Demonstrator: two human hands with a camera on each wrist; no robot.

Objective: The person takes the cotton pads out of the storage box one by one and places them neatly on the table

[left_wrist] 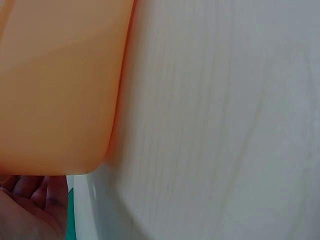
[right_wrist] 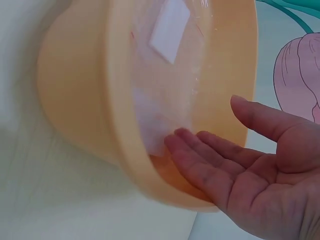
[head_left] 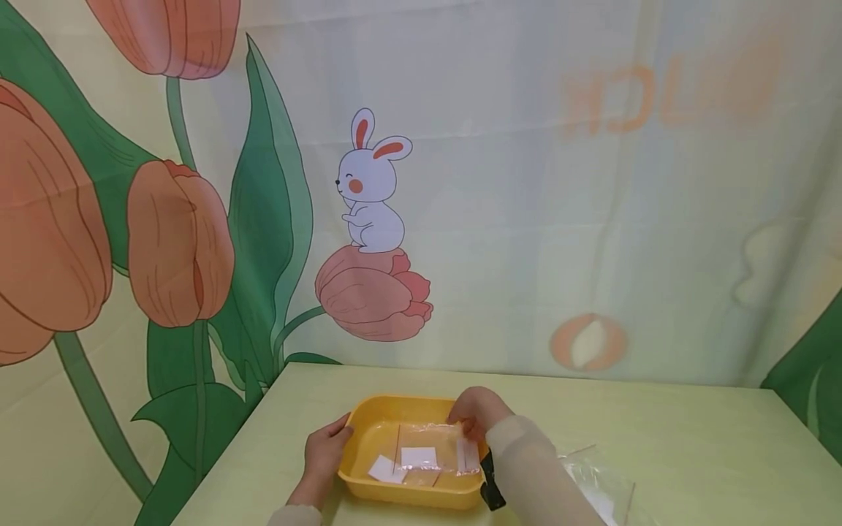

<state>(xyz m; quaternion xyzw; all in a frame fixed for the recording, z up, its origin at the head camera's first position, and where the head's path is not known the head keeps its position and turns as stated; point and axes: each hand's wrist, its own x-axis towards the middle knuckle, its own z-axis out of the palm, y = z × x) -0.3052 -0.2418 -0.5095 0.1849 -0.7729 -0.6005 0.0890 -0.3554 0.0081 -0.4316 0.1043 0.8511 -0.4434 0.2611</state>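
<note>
A yellow plastic basin (head_left: 411, 498) stands on the table, and my left hand (head_left: 322, 456) grips its left rim with the thumb over the edge. In the left wrist view, the fingers of the left hand (left_wrist: 37, 207) show below the basin's outer wall (left_wrist: 60, 100). Inside the basin lie clear zip bags (head_left: 442, 440) with white cards (head_left: 419, 457) in them. My right hand (head_left: 485, 410) reaches over the right rim. In the right wrist view, the fingers (right_wrist: 200, 167) of this hand are extended, fingertips right at a bag's whitish end (right_wrist: 155, 120), thumb held apart.
More clear plastic bags (head_left: 595, 488) lie on the pale table (head_left: 697, 438), right of the right forearm. A black object (head_left: 491, 482) sits by the right wrist. Behind the table hangs a cloth (head_left: 500, 219) printed with tulips and a rabbit.
</note>
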